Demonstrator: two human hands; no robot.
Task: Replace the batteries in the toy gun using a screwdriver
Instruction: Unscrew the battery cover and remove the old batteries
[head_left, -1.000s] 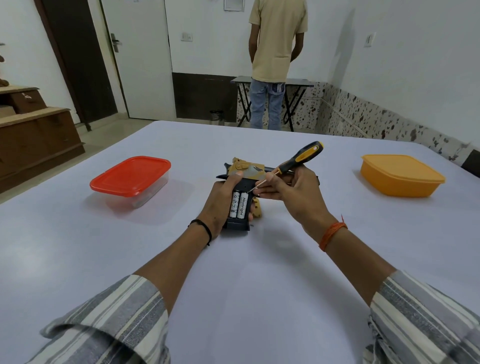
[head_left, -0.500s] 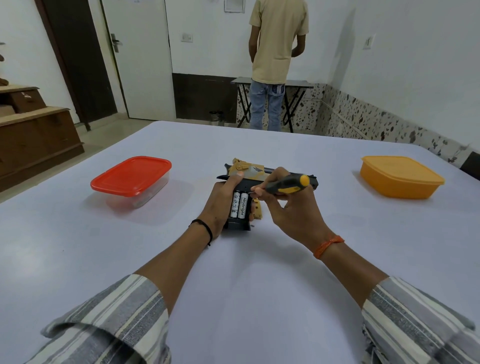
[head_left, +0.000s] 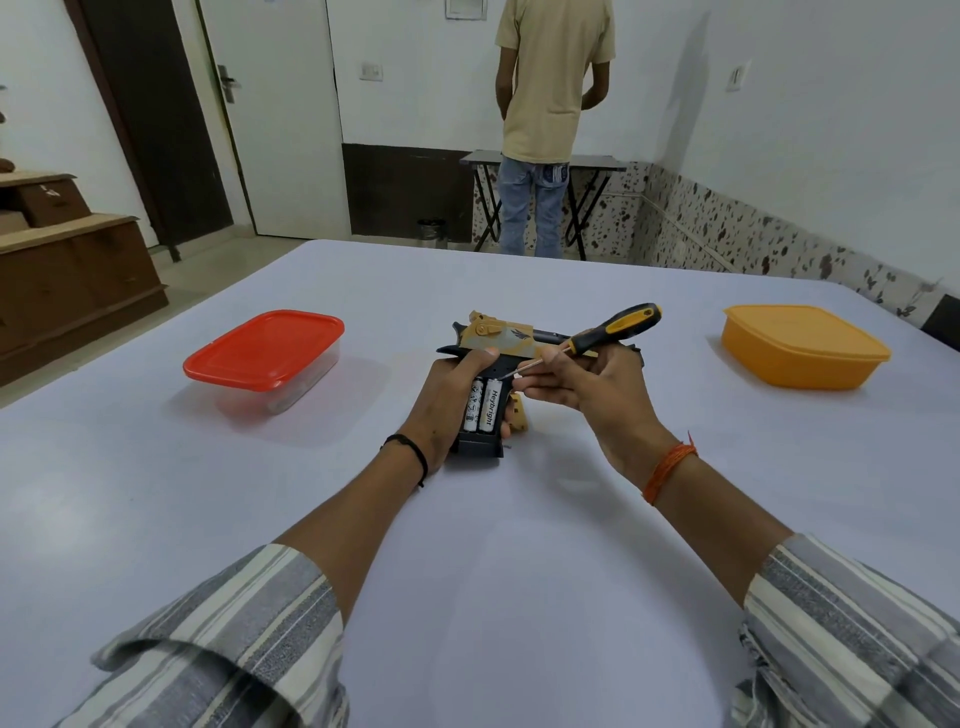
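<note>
A black and gold toy gun (head_left: 501, 340) lies on its side in the middle of the white table (head_left: 467, 545). Its grip compartment is uncovered and shows two white batteries (head_left: 482, 404) side by side. My left hand (head_left: 449, 402) grips the gun's handle, thumb on top. My right hand (head_left: 592, 392) holds a black and yellow screwdriver (head_left: 608, 332). The screwdriver's thin metal tip points down-left at the gun body just above the batteries. A gold piece (head_left: 518, 418) sits by the grip, under my right fingers.
A clear box with a red lid (head_left: 265, 356) stands on the table to the left. An orange lidded box (head_left: 802, 345) stands to the right. A person in a beige shirt (head_left: 553, 104) stands with their back turned at a small folding table (head_left: 545, 161) by the far wall.
My right hand rolled the screwdriver: its handle dropped low and level half a second ago, and now it is raised again, pointing up-right. The left hand and gun stayed put.
</note>
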